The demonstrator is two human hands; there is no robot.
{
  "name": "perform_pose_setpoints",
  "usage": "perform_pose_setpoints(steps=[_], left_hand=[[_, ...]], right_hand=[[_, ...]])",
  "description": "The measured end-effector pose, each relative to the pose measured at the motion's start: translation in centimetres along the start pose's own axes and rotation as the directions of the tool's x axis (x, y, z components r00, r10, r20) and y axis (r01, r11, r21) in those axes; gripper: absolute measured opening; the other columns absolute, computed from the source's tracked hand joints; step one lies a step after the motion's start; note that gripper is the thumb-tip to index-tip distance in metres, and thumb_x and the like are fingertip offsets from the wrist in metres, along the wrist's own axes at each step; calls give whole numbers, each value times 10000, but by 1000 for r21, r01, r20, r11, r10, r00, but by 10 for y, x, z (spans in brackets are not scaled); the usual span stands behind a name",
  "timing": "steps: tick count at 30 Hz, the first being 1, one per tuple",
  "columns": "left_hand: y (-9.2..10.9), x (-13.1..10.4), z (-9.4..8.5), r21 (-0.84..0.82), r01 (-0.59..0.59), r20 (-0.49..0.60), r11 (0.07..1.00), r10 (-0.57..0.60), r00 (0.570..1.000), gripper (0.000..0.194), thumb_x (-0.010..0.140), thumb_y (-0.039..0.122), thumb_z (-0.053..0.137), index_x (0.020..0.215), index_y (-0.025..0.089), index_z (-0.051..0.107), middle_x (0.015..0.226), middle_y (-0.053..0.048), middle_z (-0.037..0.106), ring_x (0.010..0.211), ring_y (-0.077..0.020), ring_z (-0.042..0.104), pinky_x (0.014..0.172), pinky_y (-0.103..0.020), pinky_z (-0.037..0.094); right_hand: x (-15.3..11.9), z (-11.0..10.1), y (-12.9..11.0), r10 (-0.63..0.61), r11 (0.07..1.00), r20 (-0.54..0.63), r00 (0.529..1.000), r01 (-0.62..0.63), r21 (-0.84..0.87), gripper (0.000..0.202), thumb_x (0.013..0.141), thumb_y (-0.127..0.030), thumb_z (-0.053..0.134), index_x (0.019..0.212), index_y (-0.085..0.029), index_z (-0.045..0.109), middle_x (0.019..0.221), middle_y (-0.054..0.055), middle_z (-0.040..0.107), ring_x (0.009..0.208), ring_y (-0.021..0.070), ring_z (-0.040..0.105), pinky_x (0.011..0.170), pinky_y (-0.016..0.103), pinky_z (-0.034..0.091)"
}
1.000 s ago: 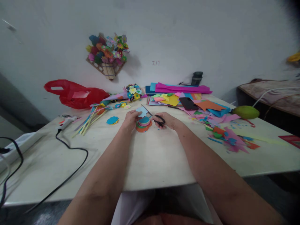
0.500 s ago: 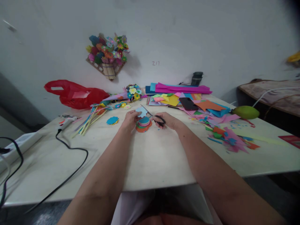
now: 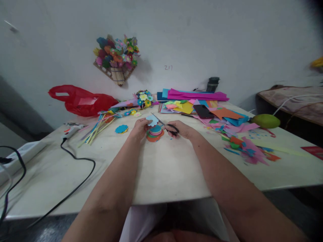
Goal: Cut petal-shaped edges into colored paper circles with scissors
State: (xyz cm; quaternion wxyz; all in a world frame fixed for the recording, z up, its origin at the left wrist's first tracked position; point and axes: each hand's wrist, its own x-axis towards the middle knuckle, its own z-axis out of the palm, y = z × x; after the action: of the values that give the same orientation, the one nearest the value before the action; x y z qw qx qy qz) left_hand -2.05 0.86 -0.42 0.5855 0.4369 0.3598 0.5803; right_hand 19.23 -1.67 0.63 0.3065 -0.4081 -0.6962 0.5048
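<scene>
From a distance, I am watching through the head camera, which is looking forward and down over the person's arms (image 3: 111,174), sitting near and above the table (image 3: 174,168) and facing the wall (image 3: 196,50) beyond.

The scissor blades (image 3: 158,120) look metal, the cutout (image 3: 152,121) matt.

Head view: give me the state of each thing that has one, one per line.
Left hand, closed on pale blue scalloped cutout
Right hand, closed on scissors
Scissors, held; blades too small to judge
Darker blue cutout, lying flat
Smartphone, lying flat
Red plastic bag, crumpled
Glue gun, lying down, cord attached
Power strip, black plug inserted
Dark container, upright
</scene>
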Motion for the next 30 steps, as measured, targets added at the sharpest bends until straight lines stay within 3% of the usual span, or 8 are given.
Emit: perform_pose_setpoints(steps=[14, 30], left_hand=[[3, -2, -6, 44, 2, 64, 999, -5, 998, 156, 601, 151, 725, 752, 117, 703, 731, -71, 739, 701, -201, 726, 657, -270, 587], [6, -5, -8, 37, 49, 74, 998, -52, 996, 166, 593, 122, 716, 759, 123, 714, 788, -109, 758, 835, -283, 746, 766, -374, 611]], right_hand=[[0, -3, 4, -13, 1000, 51, 999, 15, -26, 310, 891, -402, 614, 702, -172, 525, 533, -17, 581, 392, 69, 457, 374, 201, 271], [-3, -3, 0, -20, 1000, 84, 996, 21, -13, 267, 819, -367, 640, 667, -173, 539, 512, -23, 561, 384, 67, 422, 372, 200, 294]])
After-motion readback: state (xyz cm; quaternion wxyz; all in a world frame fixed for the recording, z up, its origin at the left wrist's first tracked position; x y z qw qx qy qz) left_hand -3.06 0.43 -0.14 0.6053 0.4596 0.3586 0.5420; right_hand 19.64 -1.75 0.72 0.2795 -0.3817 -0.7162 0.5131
